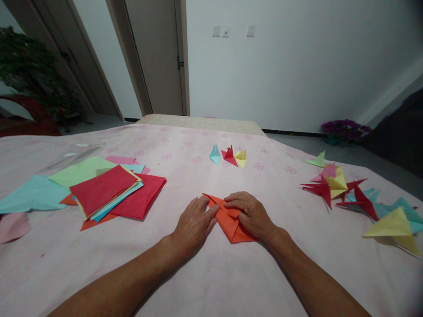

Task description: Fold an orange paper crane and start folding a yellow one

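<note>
A folded sheet of orange origami paper [233, 225] lies on the cloth in front of me, with creased flaps and a pointed far-left corner. My left hand [195, 222] is at its left edge, thumb on top and fingers bent near that corner, holding it down. On the right side, my right hand [251, 215] has its fingers curled over an upper flap, the fingertips pressing on the paper. Part of the right edge is hidden under this hand. Just beyond are small folded cranes: a blue one [215, 154], a red one [230, 156] and a yellow one [241, 157].
At left, a stack of coloured paper [104, 187] lies over a red folded sheet [145, 196], beside green paper [81, 171] and blue paper [35, 194]. Several folded pieces, including a yellow one [393, 226], lie at right. A pink flowered cloth [185, 286] covers the table.
</note>
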A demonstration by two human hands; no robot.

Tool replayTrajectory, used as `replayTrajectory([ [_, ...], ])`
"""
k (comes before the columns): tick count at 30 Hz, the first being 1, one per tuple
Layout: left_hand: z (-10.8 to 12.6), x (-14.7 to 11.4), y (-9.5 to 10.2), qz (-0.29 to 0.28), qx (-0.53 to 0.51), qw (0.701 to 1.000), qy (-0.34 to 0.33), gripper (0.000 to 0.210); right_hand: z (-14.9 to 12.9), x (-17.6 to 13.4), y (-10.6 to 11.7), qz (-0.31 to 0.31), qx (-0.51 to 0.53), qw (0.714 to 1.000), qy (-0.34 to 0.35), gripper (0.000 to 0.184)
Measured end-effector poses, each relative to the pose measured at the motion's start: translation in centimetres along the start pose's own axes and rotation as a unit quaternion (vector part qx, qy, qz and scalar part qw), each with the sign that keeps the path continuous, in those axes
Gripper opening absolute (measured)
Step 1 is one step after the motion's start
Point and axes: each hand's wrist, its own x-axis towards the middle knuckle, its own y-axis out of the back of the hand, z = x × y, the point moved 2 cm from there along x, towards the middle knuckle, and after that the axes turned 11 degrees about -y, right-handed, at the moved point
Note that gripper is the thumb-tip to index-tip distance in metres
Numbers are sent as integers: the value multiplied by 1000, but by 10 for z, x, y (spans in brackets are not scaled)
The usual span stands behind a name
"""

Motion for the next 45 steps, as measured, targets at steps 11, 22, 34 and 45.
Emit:
replayTrajectory([
  [11, -1, 6, 5, -24, 56, 998, 24, 24, 0, 0, 1, -12, -16, 1000, -8, 53],
  [22, -2, 12, 4, -40, 97, 994, 37, 32, 7, -2, 1, -8, -10, 1000, -22, 52],
  [34, -10, 11, -9, -56, 49, 997, -2, 50, 6, -7, 12, 4, -26, 999, 18, 44],
  [45, 8, 9, -8, -90, 50, 995, 6, 70, -3, -8, 17, -20, -48, 998, 25, 38],
])
